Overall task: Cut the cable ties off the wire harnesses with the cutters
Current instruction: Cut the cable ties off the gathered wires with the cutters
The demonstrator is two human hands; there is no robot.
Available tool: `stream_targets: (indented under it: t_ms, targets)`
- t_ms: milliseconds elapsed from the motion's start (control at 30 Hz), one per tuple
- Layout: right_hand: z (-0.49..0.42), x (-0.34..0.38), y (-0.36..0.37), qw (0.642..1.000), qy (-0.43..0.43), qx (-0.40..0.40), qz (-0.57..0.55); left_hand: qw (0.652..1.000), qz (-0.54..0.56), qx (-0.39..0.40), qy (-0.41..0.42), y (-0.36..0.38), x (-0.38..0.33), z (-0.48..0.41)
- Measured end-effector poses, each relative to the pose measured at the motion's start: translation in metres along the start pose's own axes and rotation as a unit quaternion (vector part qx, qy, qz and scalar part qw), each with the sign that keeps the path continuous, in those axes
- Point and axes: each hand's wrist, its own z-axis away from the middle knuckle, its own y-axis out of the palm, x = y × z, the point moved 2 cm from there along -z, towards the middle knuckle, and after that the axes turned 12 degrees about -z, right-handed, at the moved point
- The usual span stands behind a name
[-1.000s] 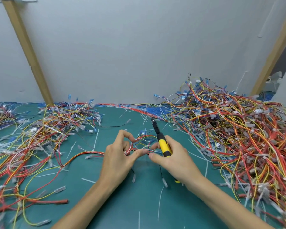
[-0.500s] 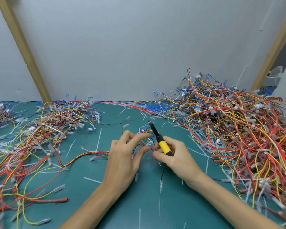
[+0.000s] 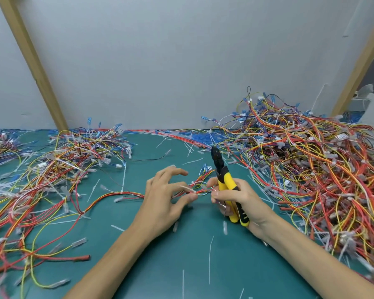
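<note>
Harness (image 3: 200,189): mid-surface (image 3: 181,260), held taut between my hands.
Left hand (image 3: 162,197): fingers pinch it loosely, index lifted.
Right hand (image 3: 242,197): fingers curled round cutters (image 3: 225,182), thumb also on the wires.
Risk: split grip slips; blades nick a wire beside the tie (image 3: 187,187).

green mat (image 3: 181,260), grey wall (image 3: 181,61) — left wooden post (image 3: 34,61), right wooden post (image 3: 365,61)

My one camera rides on my head, wide-angle, facing forward and down, close over the green mat (image 3: 171,266) toward the wall (image 3: 181,61).
</note>
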Motion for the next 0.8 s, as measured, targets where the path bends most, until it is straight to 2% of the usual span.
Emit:
stream_targets:
  t_ms: [133, 300, 467, 700, 800]
  targets:
    - [-0.003, -0.004, 0.000, 0.996, -0.001, -0.038, -0.084, 0.997, 0.068, -0.007, 0.035, -0.002, -0.006, 0.002]
    - [-0.006, -0.005, -0.001, 0.991, 0.011, -0.066, -0.116, 0.996, 0.089, 0.013, 0.014, -0.003, -0.012, 0.007]
    - [-0.006, -0.006, -0.001, 0.990, 0.009, -0.085, -0.110, 0.991, 0.131, 0.015, -0.018, -0.003, -0.009, 0.004]
    - [-0.006, -0.008, -0.002, 0.987, -0.022, -0.130, -0.093, 0.989, 0.112, -0.070, -0.068, -0.010, 0.005, 0.000]
    - [-0.005, 0.001, -0.005, 0.986, -0.029, -0.165, -0.012, 0.991, 0.075, -0.087, -0.070, -0.014, 0.009, -0.002]
